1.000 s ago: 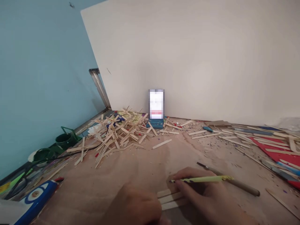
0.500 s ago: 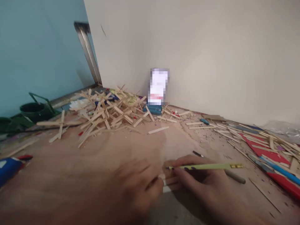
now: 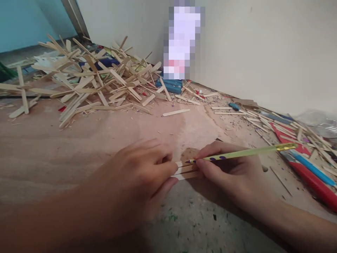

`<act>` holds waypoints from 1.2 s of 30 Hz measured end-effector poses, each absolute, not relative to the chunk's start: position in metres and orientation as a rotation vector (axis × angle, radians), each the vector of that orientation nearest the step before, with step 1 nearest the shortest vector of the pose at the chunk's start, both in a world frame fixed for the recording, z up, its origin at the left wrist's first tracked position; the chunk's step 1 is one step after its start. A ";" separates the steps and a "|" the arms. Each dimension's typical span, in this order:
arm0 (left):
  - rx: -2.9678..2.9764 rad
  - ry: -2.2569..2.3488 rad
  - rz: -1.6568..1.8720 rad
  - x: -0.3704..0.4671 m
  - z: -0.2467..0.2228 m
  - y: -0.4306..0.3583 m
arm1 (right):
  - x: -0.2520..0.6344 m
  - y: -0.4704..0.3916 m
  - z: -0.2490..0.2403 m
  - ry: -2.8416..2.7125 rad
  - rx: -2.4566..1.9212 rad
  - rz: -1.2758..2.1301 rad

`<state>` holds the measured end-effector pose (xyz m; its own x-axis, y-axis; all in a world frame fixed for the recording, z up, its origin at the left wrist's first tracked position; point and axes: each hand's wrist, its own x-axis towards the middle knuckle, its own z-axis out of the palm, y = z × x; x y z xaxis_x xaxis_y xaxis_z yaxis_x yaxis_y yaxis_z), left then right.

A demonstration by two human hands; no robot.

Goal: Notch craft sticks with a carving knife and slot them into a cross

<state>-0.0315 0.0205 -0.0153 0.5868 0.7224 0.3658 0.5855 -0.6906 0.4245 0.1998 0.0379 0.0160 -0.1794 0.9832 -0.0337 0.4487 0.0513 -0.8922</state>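
My right hand [image 3: 234, 172] pinches a yellow-green pencil [image 3: 244, 153] with dark purple spots and a gold-coloured eraser band. The pencil's tip points left, at the upper edge of a few flat wooden craft sticks [image 3: 187, 175] lying side by side. My left hand [image 3: 146, 168] is closed on the left ends of these sticks, thumb below and index finger above. The fingers of both hands cover much of the sticks, so their full length is hidden. A dark-tipped, pen-like object [image 3: 264, 169] lies mostly hidden behind my right hand.
A heap of craft sticks [image 3: 86, 82], many joined in crosses, spreads at the back left. A blurred bright screen [image 3: 183, 42] leans on the wall above a blue block [image 3: 170, 85]. At right lie more sticks, a red-handled tool [image 3: 313, 182] and a blue pen [image 3: 314, 169].
The view has tilted down and come closer, so hands and table appear higher and larger. My left hand is sharper now. Both hands keep their hold, the pencil tip still at the sticks.
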 end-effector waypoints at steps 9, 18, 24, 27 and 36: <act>2.583 1.003 0.782 -0.032 -0.013 0.021 | 0.201 0.039 0.014 -1.752 -1.316 1.057; 2.605 0.926 0.801 -0.033 -0.015 0.019 | 0.202 0.035 0.012 -1.879 -1.217 0.946; 2.576 0.926 0.782 -0.032 -0.013 0.018 | 0.199 0.036 0.013 -1.818 -1.271 1.028; 2.592 0.912 0.782 -0.032 -0.013 0.019 | 0.198 0.038 0.013 -1.784 -1.291 1.063; 2.631 0.889 0.798 -0.033 -0.015 0.019 | 0.202 0.037 0.008 -1.828 -1.318 0.995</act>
